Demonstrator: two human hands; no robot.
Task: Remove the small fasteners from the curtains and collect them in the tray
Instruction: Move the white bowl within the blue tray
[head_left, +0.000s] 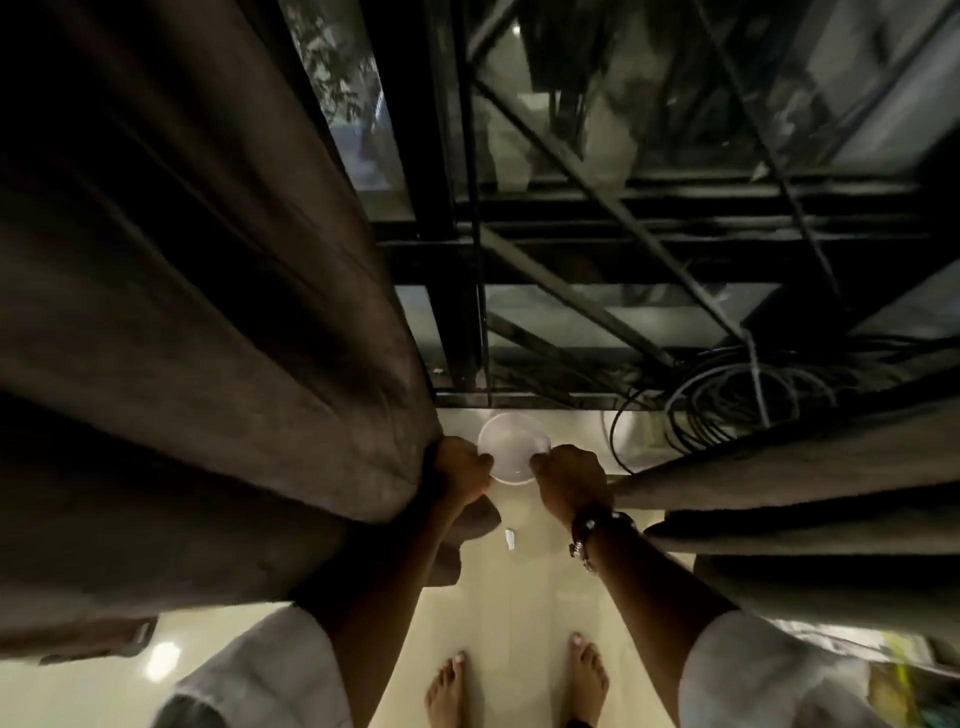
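A small round white tray (511, 449) is low in the middle of the view, over the pale floor. My left hand (461, 467) grips its left rim and presses against the edge of the brown curtain (208, 322) hanging on the left. My right hand (569, 480), with a bracelet at the wrist, pinches the tray's right rim. A second curtain (789, 488) hangs in folds on the right. One small white piece (510, 538), possibly a fastener, lies on the floor below the tray. The tray's contents are too dim to make out.
A black-framed glass window (467, 234) stands straight ahead. Coiled black cables (727, 410) lie at its base on the right. My bare feet (519, 686) stand on the glossy cream floor (519, 597) between the two curtains.
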